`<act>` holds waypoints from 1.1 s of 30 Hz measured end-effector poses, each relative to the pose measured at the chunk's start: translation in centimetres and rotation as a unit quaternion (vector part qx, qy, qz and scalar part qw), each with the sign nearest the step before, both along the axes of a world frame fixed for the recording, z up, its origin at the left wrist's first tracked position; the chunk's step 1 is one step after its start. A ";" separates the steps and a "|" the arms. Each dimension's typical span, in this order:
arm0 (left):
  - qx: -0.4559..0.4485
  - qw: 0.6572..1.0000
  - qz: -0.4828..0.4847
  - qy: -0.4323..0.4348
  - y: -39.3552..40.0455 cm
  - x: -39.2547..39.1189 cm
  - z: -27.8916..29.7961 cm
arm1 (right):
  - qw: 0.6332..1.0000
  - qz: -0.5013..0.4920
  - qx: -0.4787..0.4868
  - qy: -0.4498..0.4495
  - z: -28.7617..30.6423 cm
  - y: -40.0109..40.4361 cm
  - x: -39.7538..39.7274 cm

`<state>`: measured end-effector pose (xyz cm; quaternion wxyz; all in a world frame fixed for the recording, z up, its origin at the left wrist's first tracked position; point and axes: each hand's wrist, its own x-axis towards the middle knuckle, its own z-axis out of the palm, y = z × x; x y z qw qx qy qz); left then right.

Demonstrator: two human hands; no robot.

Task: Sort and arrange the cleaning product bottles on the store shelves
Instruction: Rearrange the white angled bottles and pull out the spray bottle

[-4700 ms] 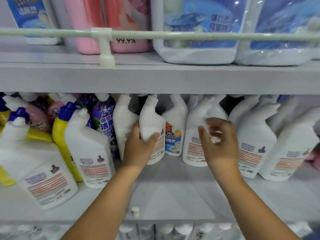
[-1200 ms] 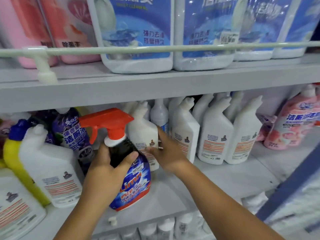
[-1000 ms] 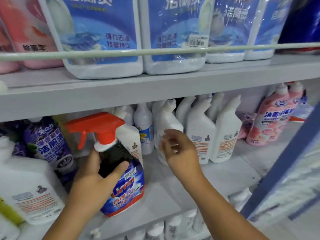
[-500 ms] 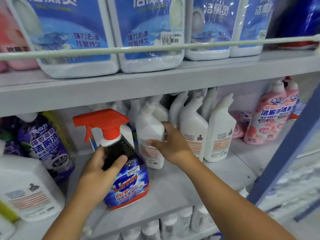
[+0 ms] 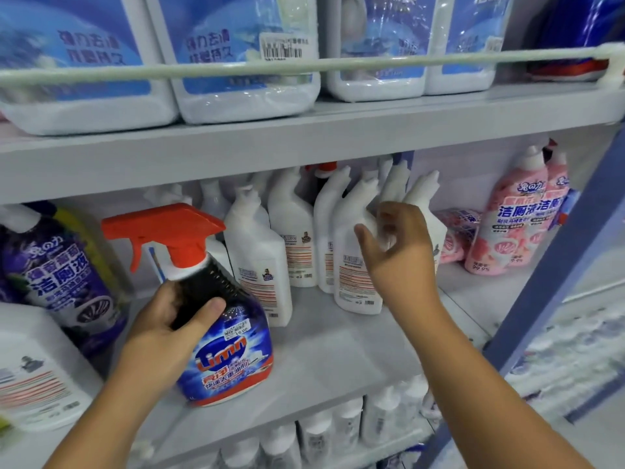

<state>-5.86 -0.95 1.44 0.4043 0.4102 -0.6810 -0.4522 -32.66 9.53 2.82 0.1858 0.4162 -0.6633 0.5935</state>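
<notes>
My left hand [image 5: 169,328] grips the black neck of a blue spray bottle [image 5: 230,350] with a red trigger head, held just above the middle shelf [image 5: 338,350]. My right hand [image 5: 399,252] hovers with relaxed, spread fingers in front of a group of several white angled-neck bottles [image 5: 351,265]; its fingers are at the neck of one and curl round nothing. Another white bottle [image 5: 260,265] stands apart just right of the spray bottle.
Purple [image 5: 64,272] and large white bottles [image 5: 30,374] crowd the shelf's left. Pink bottles [image 5: 514,221] stand at the right by a blue shelf upright [image 5: 554,275]. Big blue-labelled jugs [image 5: 243,55] sit above behind a rail. More white bottles [image 5: 338,431] fill the shelf below.
My right hand has let go of the white bottle beside the spray bottle and moved right to the white group. My left hand still holds the spray bottle; the view shifted right.
</notes>
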 end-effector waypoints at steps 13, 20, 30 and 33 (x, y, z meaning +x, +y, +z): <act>-0.145 0.988 -0.031 0.031 7.7 -5.3 -0.4 | 0.930 0.197 0.290 -0.107 1.5 0.3 -1.8; -0.033 0.999 -0.022 -0.023 7.4 -11.0 -1.6 | 0.899 0.340 0.273 -0.030 0.5 2.6 0.4; 0.051 0.998 0.031 0.038 11.0 -7.3 -0.8 | 0.962 0.083 0.097 -0.241 -5.5 2.9 -8.8; 0.041 0.989 0.091 0.105 12.7 -3.7 0.8 | 0.967 0.067 0.111 -0.220 -5.8 2.7 -8.0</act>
